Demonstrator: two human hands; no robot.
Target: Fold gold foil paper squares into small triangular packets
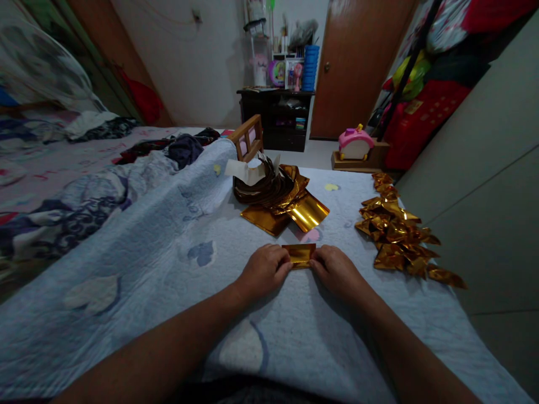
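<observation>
A small folded piece of gold foil paper (301, 255) lies in front of me on the light blue quilt (236, 280). My left hand (266, 268) pinches its left end between thumb and fingers. At its right end, my right hand (334, 267) is closed on it in the same way. Just beyond my hands sits a fanned, curled stack of gold foil sheets (269, 188), some showing pale backs. One shiny flat sheet (309, 210) sticks out toward the right of that stack.
Along the quilt's right side runs a pile of folded gold foil pieces (398, 233), beside a pale cabinet (475, 185). Rumpled clothes and bedding (138, 163) lie at left. Past the bed's wooden rail (248, 137) stand a dark shelf (273, 120) and a pink toy (356, 143).
</observation>
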